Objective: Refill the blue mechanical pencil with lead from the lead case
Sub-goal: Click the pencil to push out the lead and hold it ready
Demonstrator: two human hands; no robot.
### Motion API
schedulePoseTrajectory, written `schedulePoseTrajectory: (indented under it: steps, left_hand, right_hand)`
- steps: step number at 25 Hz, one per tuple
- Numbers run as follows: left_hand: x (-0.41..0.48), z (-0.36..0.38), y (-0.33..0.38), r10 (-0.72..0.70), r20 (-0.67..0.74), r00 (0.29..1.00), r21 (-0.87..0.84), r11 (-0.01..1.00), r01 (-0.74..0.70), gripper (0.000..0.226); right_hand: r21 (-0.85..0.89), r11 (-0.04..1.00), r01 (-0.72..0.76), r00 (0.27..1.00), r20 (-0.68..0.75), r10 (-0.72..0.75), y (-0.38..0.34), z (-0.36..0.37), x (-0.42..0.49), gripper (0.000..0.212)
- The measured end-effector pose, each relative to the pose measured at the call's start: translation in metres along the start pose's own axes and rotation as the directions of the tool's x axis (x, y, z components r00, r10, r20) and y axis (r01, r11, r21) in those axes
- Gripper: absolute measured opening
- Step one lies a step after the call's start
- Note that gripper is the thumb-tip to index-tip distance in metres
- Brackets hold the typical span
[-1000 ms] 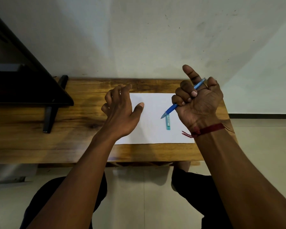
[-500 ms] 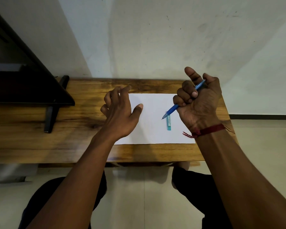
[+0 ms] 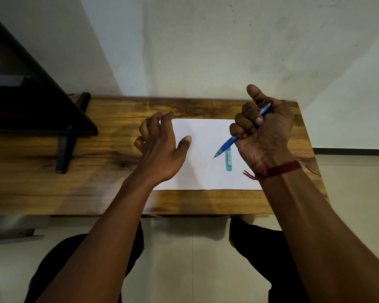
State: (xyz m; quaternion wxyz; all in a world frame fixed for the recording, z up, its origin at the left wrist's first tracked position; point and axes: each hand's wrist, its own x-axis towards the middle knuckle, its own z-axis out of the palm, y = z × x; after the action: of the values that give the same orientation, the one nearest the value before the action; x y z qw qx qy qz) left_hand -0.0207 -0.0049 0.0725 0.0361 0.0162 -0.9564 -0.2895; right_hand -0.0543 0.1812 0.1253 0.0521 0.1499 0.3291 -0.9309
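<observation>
Little has moved since the earlier frames: my right hand keeps its fist on the pencil, only rolling a touch so the index finger stands straighter, and my left hand stays hovering where it was.

Working outward from that grip, largest first: the desk runs under both hands, with a dark stand well off to the left of the fist. On the desk lies the paper, spreading below and to the left of the fist. My left hand hangs over the paper's left edge, fingers loosely spread and curled, holding nothing.

The right hand is pressed closed around the pencil's upper barrel, three fingers wrapped over it, thumb side toward the cap end, which pokes out past the knuckles. The tip slants down and left out of the fist, above the paper. Just below the tip, beside the wrist, the case lies flat on the paper, apparently closed.

I judge the pencil light, stiff and slick plastic; this fist hold is secure but leaves the cap hard to pull, so I would shift lower on the barrel. The case looks small, light and likely to skid; I would pinch its long sides. The leads inside will snap easily, so gentle handling throughout.
</observation>
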Motion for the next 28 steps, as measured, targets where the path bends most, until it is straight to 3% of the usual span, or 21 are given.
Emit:
schedulePoseTrajectory:
  steps: [16,22,25,28]
  left_hand:
    - [0.000,0.000,-0.007,0.013,-0.027,1.000,-0.012,1.000,-0.013,0.060]
    - [0.000,0.001,-0.008,0.014,-0.028,1.000,-0.014,1.000,-0.015,0.060]
    - [0.000,0.001,-0.009,0.014,-0.026,1.000,-0.009,1.000,-0.014,0.060]
    - [0.001,0.001,-0.010,-0.007,-0.027,1.000,0.038,0.999,0.008,0.059]
  right_hand:
    - [0.063,0.998,0.007,0.997,0.078,-0.012,0.000,-0.002,-0.002,0.051]
    - [0.093,0.996,-0.017,0.995,0.101,0.007,0.003,-0.003,0.000,0.039]
    - [0.079,0.997,-0.026,0.998,0.052,0.022,0.004,-0.002,0.004,0.028]
    - [-0.008,0.999,-0.049,0.998,-0.028,0.049,0.007,-0.001,0.008,0.046]
